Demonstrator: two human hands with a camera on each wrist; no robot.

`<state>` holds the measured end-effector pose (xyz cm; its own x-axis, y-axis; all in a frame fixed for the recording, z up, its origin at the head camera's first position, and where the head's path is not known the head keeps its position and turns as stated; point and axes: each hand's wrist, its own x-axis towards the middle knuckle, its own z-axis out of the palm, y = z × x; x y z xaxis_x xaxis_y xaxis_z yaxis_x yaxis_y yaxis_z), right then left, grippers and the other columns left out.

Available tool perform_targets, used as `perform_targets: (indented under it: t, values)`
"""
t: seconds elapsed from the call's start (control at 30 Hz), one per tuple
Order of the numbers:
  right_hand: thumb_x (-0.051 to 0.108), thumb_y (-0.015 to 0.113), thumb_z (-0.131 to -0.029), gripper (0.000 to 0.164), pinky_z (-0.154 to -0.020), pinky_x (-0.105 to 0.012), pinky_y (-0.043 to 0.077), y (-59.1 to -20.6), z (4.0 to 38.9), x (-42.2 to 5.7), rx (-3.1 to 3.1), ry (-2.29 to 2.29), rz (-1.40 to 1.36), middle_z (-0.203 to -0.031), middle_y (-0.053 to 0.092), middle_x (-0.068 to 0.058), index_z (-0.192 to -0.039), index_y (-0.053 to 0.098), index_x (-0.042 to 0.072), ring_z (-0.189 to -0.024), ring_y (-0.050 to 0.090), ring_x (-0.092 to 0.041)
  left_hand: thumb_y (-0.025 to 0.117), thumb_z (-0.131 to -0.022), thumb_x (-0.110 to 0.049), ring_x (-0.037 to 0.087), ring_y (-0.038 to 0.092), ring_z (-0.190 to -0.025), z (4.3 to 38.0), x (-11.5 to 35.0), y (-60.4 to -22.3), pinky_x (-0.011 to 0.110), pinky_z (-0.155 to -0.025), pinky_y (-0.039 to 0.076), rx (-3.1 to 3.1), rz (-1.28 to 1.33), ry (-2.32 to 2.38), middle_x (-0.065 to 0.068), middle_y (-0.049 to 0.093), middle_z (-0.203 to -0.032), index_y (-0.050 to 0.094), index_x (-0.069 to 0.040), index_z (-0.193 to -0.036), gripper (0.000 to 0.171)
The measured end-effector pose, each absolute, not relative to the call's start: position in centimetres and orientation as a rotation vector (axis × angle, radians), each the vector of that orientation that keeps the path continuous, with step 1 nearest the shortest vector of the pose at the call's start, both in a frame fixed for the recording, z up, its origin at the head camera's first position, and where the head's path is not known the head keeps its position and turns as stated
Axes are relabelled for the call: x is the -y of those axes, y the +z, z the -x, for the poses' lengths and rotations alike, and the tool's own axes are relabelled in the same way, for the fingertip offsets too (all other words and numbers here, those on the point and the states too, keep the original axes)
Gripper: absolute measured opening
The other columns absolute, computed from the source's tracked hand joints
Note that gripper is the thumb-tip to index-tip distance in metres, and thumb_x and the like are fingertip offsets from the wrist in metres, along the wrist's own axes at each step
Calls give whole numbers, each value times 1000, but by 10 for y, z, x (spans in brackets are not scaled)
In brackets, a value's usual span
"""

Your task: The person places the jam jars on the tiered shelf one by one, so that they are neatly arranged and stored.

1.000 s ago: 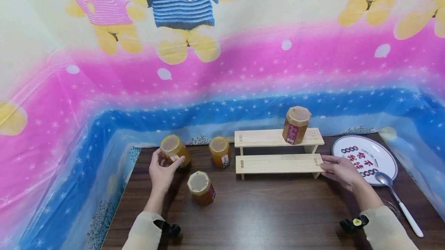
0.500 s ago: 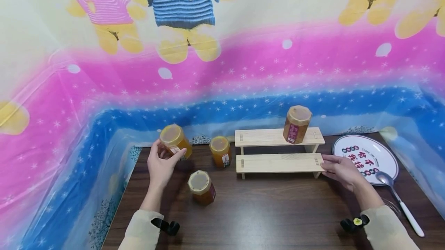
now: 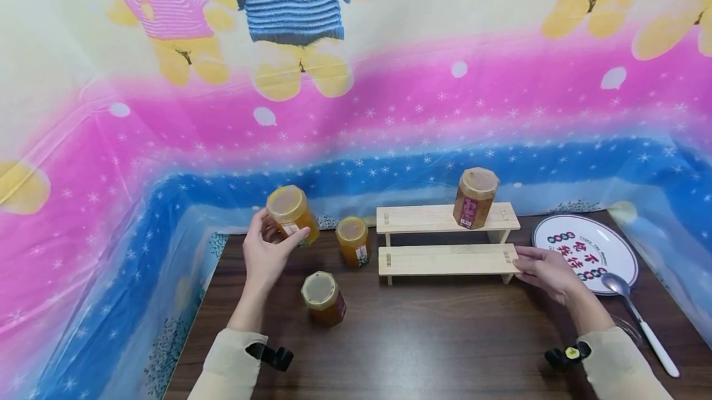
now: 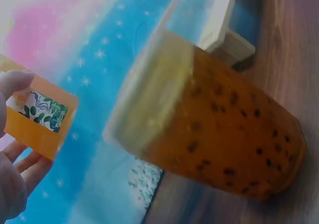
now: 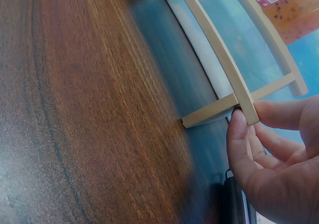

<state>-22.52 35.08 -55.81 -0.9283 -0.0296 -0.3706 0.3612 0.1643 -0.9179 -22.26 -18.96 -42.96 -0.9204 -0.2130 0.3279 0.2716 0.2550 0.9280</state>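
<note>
My left hand [image 3: 269,255] grips an orange-yellow jar [image 3: 293,214] with a gold lid and holds it tilted above the table's back left. In the left wrist view, the thumb and fingers wrap that jar [image 4: 42,117] beside its leafy label. At the right end of a two-step wooden rack [image 3: 445,261], my right hand [image 3: 547,273] pinches the lower shelf's end between thumb and fingers, as the right wrist view shows on the shelf edge [image 5: 219,50]. A jar with a purple label [image 3: 475,199] stands on the upper step, toward the right.
A smaller orange jar [image 3: 353,242] and a darker jar with dark specks [image 3: 324,301] stand on the brown table [image 3: 423,338] left of the rack. To the right lie an oval white plate [image 3: 612,245] and a spoon [image 3: 639,319] leaning on its rim. A printed cloth [image 3: 356,128] hangs behind.
My left hand has lifted the orange-yellow jar off the table and carried it up and a little to the right. The right hand stays at the rack's end.
</note>
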Motion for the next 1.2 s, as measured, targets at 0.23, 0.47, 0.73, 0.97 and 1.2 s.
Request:
perform_targets:
  t: [0.23,0.47,0.73,0.97,1.2]
  values:
    - [12,59,-107,66,-94,-33,57,-558,225,-350,-2148,-1826,-318,-151,43,-35,-158,24,-12,-103,68,-10,90,-81,-5,30,65,-115,225,175,-417,58,-98,53,2146,121,-1745,14,64,-126,55,-6,-141,69]
    - [11,58,-107,66,-95,-34,57,-556,225,-349,-2147,-1828,-316,-150,45,-34,-158,24,-12,-103,67,-9,89,-81,-3,32,65,-115,229,152,-407,58,-98,53,2126,194,-1796,15,62,-124,55,-4,-140,68]
    - [10,58,-107,66,-94,-33,57,-556,224,-349,-2145,-1832,-316,-148,48,-33,-158,23,-12,-102,68,-9,92,-81,-12,28,63,-119,253,127,-428,53,-98,54,2139,277,-1798,9,61,-130,55,-16,-144,73]
    - [11,59,-106,67,-94,-32,57,-557,225,-351,-2145,-1835,-301,-149,46,-34,-158,23,-13,-102,67,-9,93,-80,-21,21,61,-118,259,98,-431,45,-97,56,2122,379,-1798,3,62,-128,56,-23,-143,73]
    - [12,59,-106,68,-94,-32,57,-557,225,-351,-2151,-1829,-310,-150,44,-35,-158,24,-12,-103,67,-9,94,-79,-21,19,63,-114,264,71,-432,39,-96,57,2128,401,-1802,3,63,-124,57,-23,-142,73]
